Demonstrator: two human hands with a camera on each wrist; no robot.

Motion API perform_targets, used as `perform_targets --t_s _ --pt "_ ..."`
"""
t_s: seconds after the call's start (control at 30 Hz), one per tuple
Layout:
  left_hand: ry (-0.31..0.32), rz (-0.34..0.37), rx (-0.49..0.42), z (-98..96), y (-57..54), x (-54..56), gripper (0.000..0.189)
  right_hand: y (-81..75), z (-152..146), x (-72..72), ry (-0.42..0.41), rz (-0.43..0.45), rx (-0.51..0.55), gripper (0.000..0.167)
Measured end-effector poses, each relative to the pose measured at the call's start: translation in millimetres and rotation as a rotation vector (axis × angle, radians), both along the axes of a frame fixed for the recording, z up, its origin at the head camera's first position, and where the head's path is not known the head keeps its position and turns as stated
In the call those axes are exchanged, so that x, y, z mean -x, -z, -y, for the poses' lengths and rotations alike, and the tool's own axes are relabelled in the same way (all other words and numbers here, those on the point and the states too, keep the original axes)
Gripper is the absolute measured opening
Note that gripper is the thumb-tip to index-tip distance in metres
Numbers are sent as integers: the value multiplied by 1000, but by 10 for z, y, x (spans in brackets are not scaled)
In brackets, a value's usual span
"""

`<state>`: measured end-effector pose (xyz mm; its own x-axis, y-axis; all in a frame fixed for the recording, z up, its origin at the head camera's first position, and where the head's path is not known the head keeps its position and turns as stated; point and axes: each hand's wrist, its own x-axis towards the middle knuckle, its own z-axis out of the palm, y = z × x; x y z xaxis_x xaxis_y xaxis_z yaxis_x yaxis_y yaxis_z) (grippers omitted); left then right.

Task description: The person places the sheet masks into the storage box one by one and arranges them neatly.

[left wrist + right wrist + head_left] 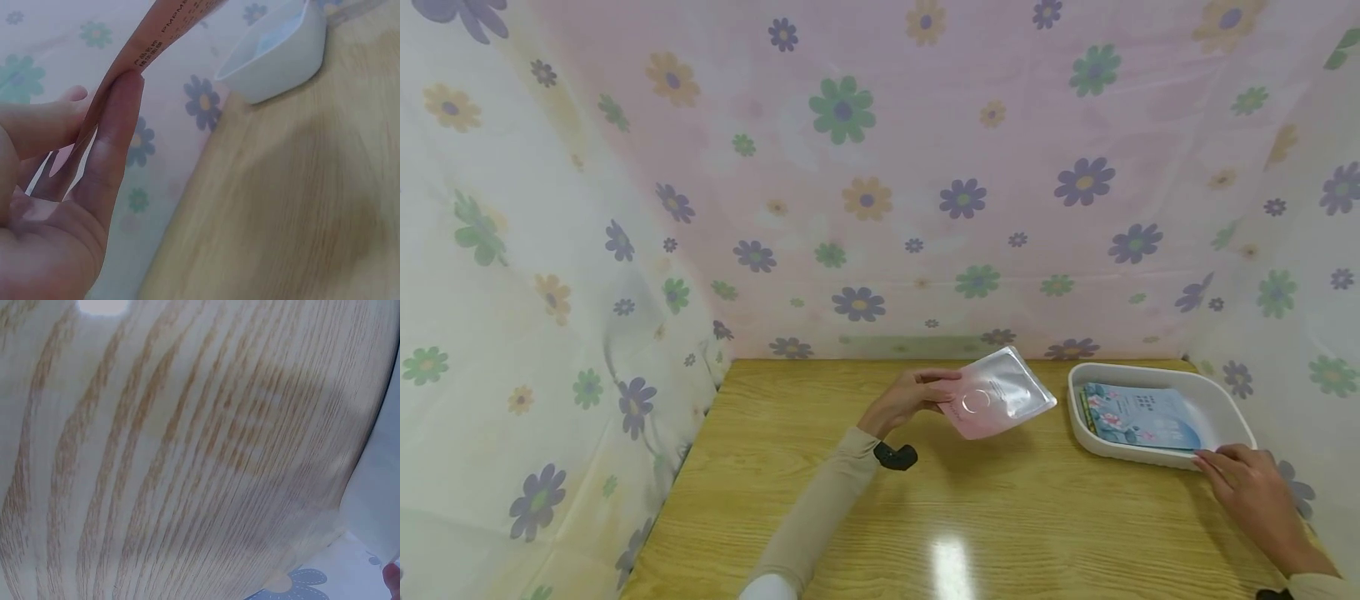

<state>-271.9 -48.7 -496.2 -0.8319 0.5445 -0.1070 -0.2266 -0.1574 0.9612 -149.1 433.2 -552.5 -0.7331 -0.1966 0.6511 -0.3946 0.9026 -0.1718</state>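
Observation:
A flat pink and silver sheet-mask packet is pinched at its left edge by my left hand, held tilted above the table. The left wrist view shows the thumb on one face of the packet and fingers on the other, with small printed text. My right hand grips the near right part of the rim of a white oval basket. Inside the basket lies a light blue packet with pink flowers, on top of something with a green and yellow edge. Only a fingertip shows in the right wrist view.
The wood-grain table carries the basket at its far right. Flowered cloth hangs behind the table and on both sides, close to its edges. A bright light reflection lies on the near tabletop.

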Motion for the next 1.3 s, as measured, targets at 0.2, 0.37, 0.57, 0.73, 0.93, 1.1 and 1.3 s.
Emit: perform_targets --t_s 0.2,0.37,0.57,0.73,0.93,1.1,1.3 --pt "61 -2 0 -208 -18 60 36 26 -37 21 -22 -4 14 22" --pt "102 -15 28 -383 -28 115 36 37 -57 21 -24 0 18 21" --pt "154 -8 42 -615 -41 196 35 31 -70 13 -19 10 29 20" --pt "200 -2 37 -805 -66 257 35 30 -77 4 -27 8 36 22" --pt "246 -11 21 -1040 -129 333 35 47 -103 2 -53 -13 56 24" --pt "264 -13 46 -1235 -178 369 36 53 -101 2 -47 -5 59 31" --pt "250 -33 90 -1479 -218 380 35 41 -92 7 -59 -22 49 53"
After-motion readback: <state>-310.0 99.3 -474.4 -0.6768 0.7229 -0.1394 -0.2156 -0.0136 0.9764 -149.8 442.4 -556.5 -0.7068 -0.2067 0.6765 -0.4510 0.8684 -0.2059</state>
